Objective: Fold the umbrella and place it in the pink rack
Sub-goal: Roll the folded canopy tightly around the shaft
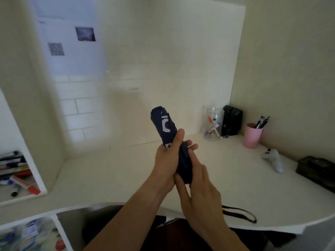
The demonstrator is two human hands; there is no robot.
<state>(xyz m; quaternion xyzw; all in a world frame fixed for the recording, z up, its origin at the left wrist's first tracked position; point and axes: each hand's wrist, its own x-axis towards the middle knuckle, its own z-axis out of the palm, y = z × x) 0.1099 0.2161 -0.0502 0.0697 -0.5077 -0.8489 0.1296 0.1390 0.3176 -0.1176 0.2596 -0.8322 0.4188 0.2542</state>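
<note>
A dark navy umbrella (164, 122) with white print is rolled up tight and held upright, tilted left, above the white desk. My left hand (167, 160) is wrapped around its middle, thumb up along the fabric. My right hand (197, 187) grips the lower end, covering the handle. A dark wrist strap (241, 213) hangs out below my right hand over the desk edge. A pink cup (252, 135) holding pens stands at the back right of the desk; no other pink holder is in view.
The white desk (108, 174) curves along the corner. At the back right stand a clear jar with markers (213, 124) and a black speaker (232, 120). A white controller (273, 159) and a black case (317, 169) lie farther right. Shelves with markers (20, 178) are at left.
</note>
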